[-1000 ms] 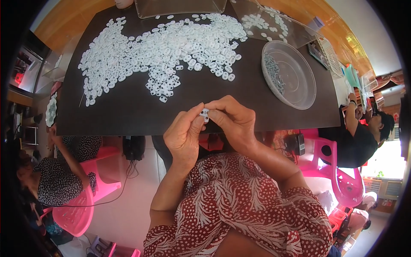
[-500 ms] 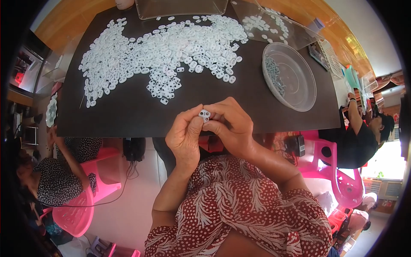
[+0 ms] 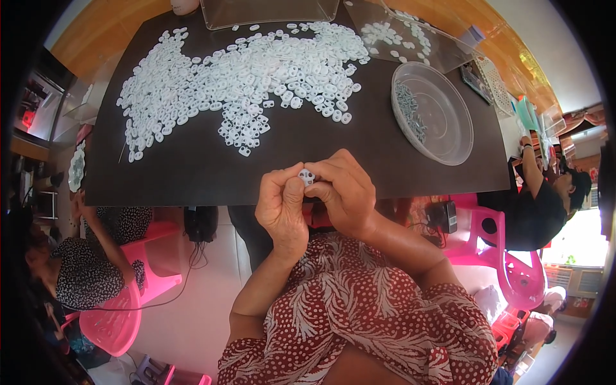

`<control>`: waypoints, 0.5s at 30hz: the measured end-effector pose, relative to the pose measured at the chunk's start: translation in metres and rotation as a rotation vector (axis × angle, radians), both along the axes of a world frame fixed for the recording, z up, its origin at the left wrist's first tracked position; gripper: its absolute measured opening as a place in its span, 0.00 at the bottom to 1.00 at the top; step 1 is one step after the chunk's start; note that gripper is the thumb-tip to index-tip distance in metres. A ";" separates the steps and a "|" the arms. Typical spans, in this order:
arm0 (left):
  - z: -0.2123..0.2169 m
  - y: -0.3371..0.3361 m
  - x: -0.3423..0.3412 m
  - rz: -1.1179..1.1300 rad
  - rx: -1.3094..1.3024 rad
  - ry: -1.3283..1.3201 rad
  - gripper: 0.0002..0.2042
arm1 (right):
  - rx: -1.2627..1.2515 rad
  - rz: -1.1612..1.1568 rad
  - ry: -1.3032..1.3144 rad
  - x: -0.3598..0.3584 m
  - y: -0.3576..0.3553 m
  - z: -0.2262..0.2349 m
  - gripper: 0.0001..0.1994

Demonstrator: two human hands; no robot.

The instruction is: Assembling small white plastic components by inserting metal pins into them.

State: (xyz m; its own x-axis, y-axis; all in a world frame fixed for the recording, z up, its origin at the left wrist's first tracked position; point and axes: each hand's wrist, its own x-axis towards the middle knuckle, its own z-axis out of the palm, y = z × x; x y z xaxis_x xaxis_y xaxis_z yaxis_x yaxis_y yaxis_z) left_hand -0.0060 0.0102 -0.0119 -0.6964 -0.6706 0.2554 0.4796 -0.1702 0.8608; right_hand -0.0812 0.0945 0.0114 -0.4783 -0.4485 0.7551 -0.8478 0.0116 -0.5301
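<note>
A small white plastic piece with dark holes [image 3: 306, 176] is pinched between the fingertips of both my hands, just above the table's near edge. My left hand [image 3: 281, 208] grips it with thumb and forefinger from the left. From the right, the thumb and fingers of my right hand [image 3: 348, 196] close on it too. Fingertips cover part of the piece, so whether it is one part or two joined ones I cannot tell. Beyond my hands lies a cluster of small squarish white pieces with holes [image 3: 244, 131], at the front of a wide heap of oval white plastic pieces [image 3: 256, 70].
A round clear plastic tub [image 3: 449, 119] at the right holds small metal screws or pins [image 3: 409, 112]. Behind it, a clear sheet [image 3: 443, 48] carries more white pieces, near a phone [image 3: 476, 85]. Co-workers sit left and right; pink chairs [image 3: 491, 247] stand beside the dark table [image 3: 186, 183].
The white piece has turned slightly between my fingertips. My left hand and wrist have shifted a little to the right. The heap and the tub stay as they were.
</note>
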 end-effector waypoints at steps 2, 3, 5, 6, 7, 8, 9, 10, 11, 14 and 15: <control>-0.001 0.002 0.000 0.015 0.000 -0.008 0.09 | 0.013 0.001 0.001 0.000 0.001 0.000 0.15; -0.001 0.002 0.000 0.028 -0.004 -0.013 0.09 | 0.027 0.002 0.001 0.000 0.001 -0.001 0.15; 0.001 0.002 0.001 0.040 -0.007 -0.020 0.09 | 0.022 0.002 -0.012 0.001 0.000 -0.002 0.15; 0.004 0.002 0.001 0.026 0.009 -0.023 0.09 | 0.018 0.002 -0.024 0.001 0.000 -0.003 0.15; 0.006 0.002 0.002 0.012 0.025 -0.025 0.08 | 0.018 0.001 -0.025 0.003 0.000 -0.002 0.15; 0.006 0.001 0.002 0.013 0.025 -0.025 0.08 | 0.029 0.008 -0.067 0.004 0.001 -0.001 0.16; 0.007 0.001 0.003 -0.001 0.047 -0.015 0.08 | 0.040 0.014 -0.109 0.005 0.001 0.000 0.16; 0.007 0.000 0.003 -0.016 0.068 -0.004 0.08 | 0.040 0.015 -0.109 0.005 0.001 0.000 0.16; 0.008 0.000 0.003 -0.015 0.069 -0.004 0.08 | 0.045 0.022 -0.136 0.005 0.001 0.001 0.17; 0.011 0.000 0.004 -0.033 0.095 0.009 0.09 | 0.045 0.026 -0.201 0.007 0.001 0.002 0.17; 0.012 0.001 0.004 -0.017 0.088 -0.011 0.09 | 0.040 0.023 -0.238 0.007 0.001 0.002 0.17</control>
